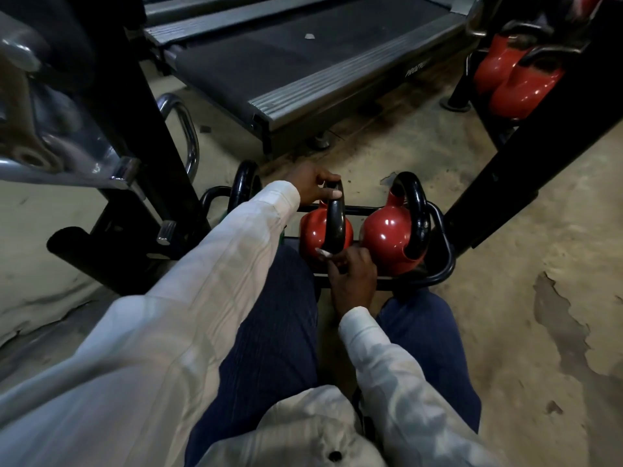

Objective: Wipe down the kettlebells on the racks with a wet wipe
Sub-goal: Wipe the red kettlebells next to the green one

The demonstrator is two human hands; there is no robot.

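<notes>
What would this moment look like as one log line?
left hand grips kettlebell handle | right hand holds wet wipe against its lower end | phase: wiping

Dim room. Worn tan floor (505,298) w/ dark, peeling patches. Big gray treadmill (303,62) at the back. Shiny metal machine (50,129) on left.

The left kettlebell (312,230) and the right kettlebell (384,237) are glossy red with black handles, and they sit in a black rack (450,254). A scrap of white wet wipe (323,253) shows against the left one's black handle. The sleeves (209,281) are off-white with a faint check, and the trousers (276,332) are dark navy with fine stripes. The floor (505,264) is tan, blotched with darker brown-grey stains. Far off, the treadmill (269,55) has a black belt and grey side rails. More red kettlebells (519,89) with black handles show far right, by black posts (539,146). A chrome bar (194,139) gleams silver at left.
</notes>
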